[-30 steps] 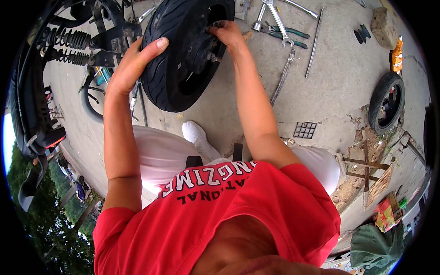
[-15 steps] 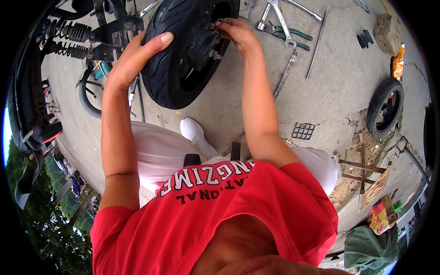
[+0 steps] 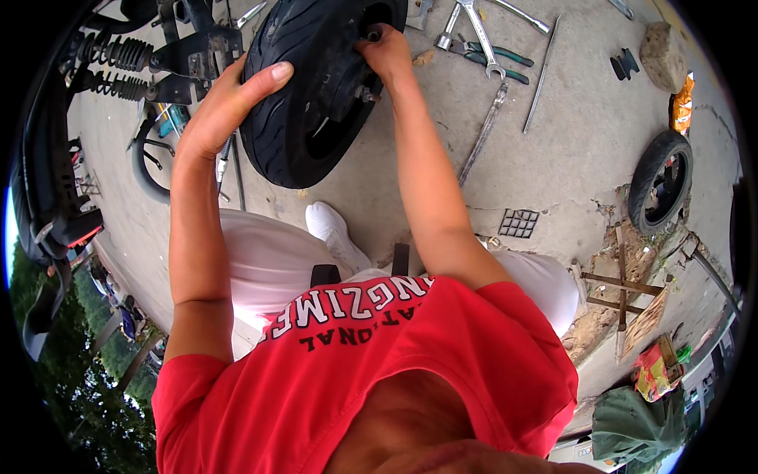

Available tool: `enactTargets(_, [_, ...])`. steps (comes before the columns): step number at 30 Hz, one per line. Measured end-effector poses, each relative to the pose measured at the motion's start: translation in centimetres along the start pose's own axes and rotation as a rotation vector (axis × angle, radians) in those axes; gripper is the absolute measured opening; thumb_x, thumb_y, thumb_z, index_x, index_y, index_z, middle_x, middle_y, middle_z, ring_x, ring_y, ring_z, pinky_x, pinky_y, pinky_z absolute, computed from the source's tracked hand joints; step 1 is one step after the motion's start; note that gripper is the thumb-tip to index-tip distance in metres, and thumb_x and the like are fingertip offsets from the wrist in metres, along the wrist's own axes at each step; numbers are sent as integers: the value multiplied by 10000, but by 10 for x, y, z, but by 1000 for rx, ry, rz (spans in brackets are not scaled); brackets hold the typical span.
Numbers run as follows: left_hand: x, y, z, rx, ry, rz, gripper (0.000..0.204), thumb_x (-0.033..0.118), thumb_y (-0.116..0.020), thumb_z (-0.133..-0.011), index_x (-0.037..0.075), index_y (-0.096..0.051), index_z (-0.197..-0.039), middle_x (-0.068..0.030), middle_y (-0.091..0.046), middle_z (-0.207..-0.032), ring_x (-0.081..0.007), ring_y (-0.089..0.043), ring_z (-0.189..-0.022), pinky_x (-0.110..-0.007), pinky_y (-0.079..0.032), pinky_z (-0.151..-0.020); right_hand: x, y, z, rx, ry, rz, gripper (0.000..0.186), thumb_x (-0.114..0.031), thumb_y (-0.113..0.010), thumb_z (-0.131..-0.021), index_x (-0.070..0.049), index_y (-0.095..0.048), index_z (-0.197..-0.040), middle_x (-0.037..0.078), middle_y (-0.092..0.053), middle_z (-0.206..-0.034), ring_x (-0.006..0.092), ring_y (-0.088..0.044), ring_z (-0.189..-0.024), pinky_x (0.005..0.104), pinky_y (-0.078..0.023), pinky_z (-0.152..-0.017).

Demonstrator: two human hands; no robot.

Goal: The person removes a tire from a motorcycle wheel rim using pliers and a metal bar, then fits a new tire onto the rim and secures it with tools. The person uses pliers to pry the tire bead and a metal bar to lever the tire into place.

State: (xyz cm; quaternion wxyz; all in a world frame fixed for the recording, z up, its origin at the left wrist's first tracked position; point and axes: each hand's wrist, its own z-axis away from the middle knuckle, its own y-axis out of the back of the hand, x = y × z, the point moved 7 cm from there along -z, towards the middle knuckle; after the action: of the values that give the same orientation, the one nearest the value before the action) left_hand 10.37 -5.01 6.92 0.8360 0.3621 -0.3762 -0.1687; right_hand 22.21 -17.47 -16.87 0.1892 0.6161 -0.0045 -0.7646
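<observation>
A black scooter-type wheel (image 3: pixel 272 134) with a treaded tyre stands upright in front of me, tilted a little. My left hand (image 3: pixel 237 103) grips its left side, the thumb lying along the tread and the fingers hidden behind the tyre. At the hub, my right hand (image 3: pixel 387 54) is closed, its fingers bent inward beside a small round metal piece (image 3: pixel 373 35). What exactly the fingertips hold is hidden. Below that hand a metal fitting (image 3: pixel 365 94) sticks out from the wheel's centre.
Left of the wheel is the vehicle's frame with black coil shock absorbers (image 3: pixel 118 54). To the right lie a combination wrench (image 3: pixel 483 38), pliers (image 3: pixel 505 59), a long thin rod (image 3: pixel 542 75) and a worn metal bar (image 3: pixel 484 134). Farther right are a stone block (image 3: pixel 663 57) and another wheel (image 3: pixel 641 186).
My right hand has moved slightly left and inward at the hub, its fingers more curled. The left hand keeps its hold on the tyre. The whole view has shifted a little.
</observation>
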Motion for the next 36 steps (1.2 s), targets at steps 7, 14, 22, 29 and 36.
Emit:
enactTargets(7, [-2, -5, 1, -48, -34, 39, 1106, 644, -688, -671, -131, -355, -1387, -300, -459, -1357, -333, -453, -1287, -364, -315, -1086, 4, 0, -6, -129, -27, -312, 309, -95, -741, -671, 3, -697, -961, 146, -692, -870, 268, -656, -816, 345, -512, -745])
enactTargets(14, [17, -8, 6, -108, -103, 74, 911, 577, -690, -719, -88, -482, -1305, -220, -591, -1212, -264, -566, -1133, -334, -389, -1011, 10, -7, -9, 95, -50, -364, 181, -75, -664, -748, -24, -707, -916, 126, -699, -801, 239, -659, -742, 327, -511, -710])
enactTargets(22, [10, -10, 5, -209, -20, 48, 1147, 642, -679, -689, -134, -266, -1425, -289, -377, -1428, -333, -364, -1350, -380, -251, -1118, -12, 5, 10, 433, 89, -545, 125, -70, -682, -789, -32, -698, -907, 114, -696, -827, 247, -654, -798, 349, -504, -753])
enactTargets(29, [3, 0, 2, -66, -43, 71, 1061, 627, -687, -693, -144, -389, -1359, -289, -496, -1323, -328, -478, -1261, -359, -315, -1086, 20, 78, 37, 619, 17, -484, 199, -80, -629, -812, 10, -642, -989, 106, -652, -834, 194, -611, -728, 329, -492, -674])
enactTargets(36, [1, -6, -20, -212, -87, 78, 953, 657, -626, -767, -96, -461, -1328, -218, -527, -1302, -267, -469, -1240, -329, -313, -1067, 57, 122, 38, 328, 54, 541, 417, -313, -651, -848, 28, -648, -1086, 150, -672, -908, 231, -641, -823, 362, -511, -757])
